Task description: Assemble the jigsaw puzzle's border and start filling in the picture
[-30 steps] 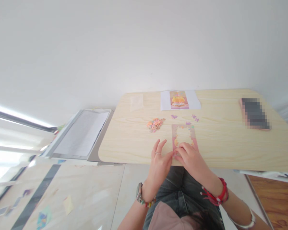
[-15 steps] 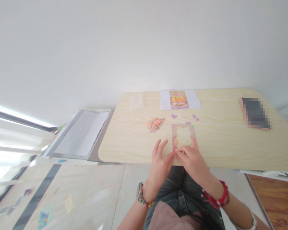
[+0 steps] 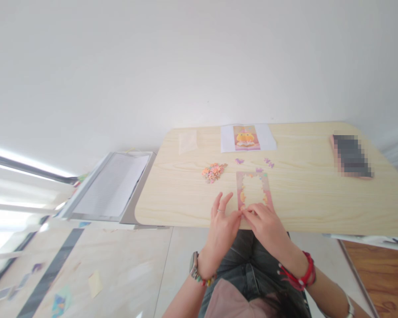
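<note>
A jigsaw puzzle border (image 3: 268, 194) lies near the table's front edge, its pink and orange pieces joined around a bare middle. Over its lower left corner, the thumb and forefinger of my left hand (image 3: 223, 225) are pinched together, while other fingers stick up. My right hand (image 3: 263, 221) meets it there with its fingertips closed and covers part of the lower edge. Whatever sits between the fingertips is too small and hidden to make out. Left of the border is a heap of loose puzzle pieces (image 3: 213, 172). A few purple pieces (image 3: 269, 162) lie just beyond it.
A creased sheet with a printed orange character picture (image 3: 246, 138) lies at the back of the table (image 3: 311, 190). To its left is a clear plastic bag (image 3: 187, 141). A blurred-out phone (image 3: 351, 155) rests at right. Lined paper (image 3: 112, 185) lies on a lower surface at left.
The fingers of my right hand have shifted very slightly at the border's lower left corner. The whole view has drifted a little; the pieces on the table stay put.
</note>
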The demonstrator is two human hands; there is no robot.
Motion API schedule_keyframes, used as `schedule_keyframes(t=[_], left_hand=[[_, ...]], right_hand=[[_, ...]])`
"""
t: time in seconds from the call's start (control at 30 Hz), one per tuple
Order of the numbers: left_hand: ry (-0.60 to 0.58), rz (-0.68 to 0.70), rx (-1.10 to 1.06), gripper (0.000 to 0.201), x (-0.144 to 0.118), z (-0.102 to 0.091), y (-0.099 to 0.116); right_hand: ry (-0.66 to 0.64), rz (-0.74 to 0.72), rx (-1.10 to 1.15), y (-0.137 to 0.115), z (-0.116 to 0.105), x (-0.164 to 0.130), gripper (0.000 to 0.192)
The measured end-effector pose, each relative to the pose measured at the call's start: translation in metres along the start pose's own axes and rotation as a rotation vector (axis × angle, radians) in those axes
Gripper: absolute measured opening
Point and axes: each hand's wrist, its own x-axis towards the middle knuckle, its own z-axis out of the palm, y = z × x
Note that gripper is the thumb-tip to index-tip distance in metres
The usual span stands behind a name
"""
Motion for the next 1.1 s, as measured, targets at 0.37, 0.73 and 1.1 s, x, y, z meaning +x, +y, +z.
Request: schedule_keyframes(t=[0.37, 0.73, 1.1], left_hand=[[-0.028, -0.053, 0.081, 0.034, 0.024, -0.004, -0.005], [-0.066, -0.159, 0.302, 0.041, 0.043, 0.006, -0.008], [-0.175, -0.229, 0.324, 0.041, 0.048, 0.003, -0.006]], right_hand=[[-0.002, 0.192, 0.049, 0.083, -0.033, 0.000, 0.035], [-0.191, 0.153, 0.038, 0.109, -0.029, 0.022, 0.045], [-0.228, 0.190, 0.074, 0.114, -0.030, 0.028, 0.046]])
